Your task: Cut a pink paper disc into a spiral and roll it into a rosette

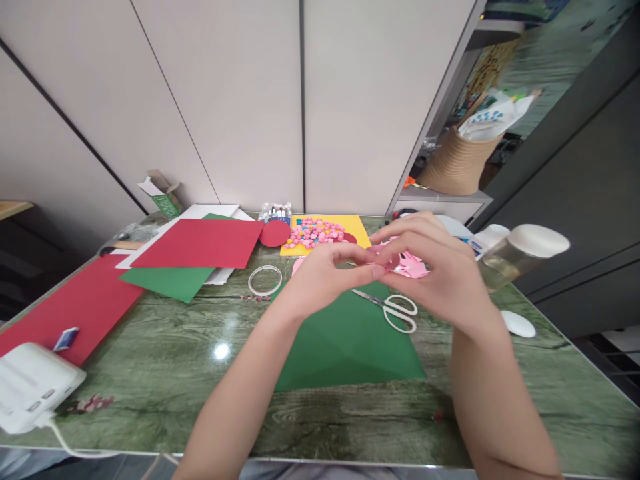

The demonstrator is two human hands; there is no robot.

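My left hand [333, 270] and my right hand [435, 267] meet above the table, thumbs and fingers pinched together. Between their fingertips is a small pink piece [393, 261], mostly covered by the fingers. Below them lies a green sheet of paper [345, 347], with white-handled scissors [395, 311] resting on its right part, blades slightly apart. Pink paper strips [413, 265] are heaped behind my right hand. Farther back, many pink bits [317, 232] with a few blue and yellow ones lie on a yellow sheet [357, 227]. A red paper circle [275, 233] sits beside them.
Left of my hands are a tape ring [265, 268], stacked red paper [200, 241] and a larger red sheet [85, 307]. A white charger [37, 387] stands at the front left. On the right are a lidded clear container [520, 257] and a white mouse [518, 324].
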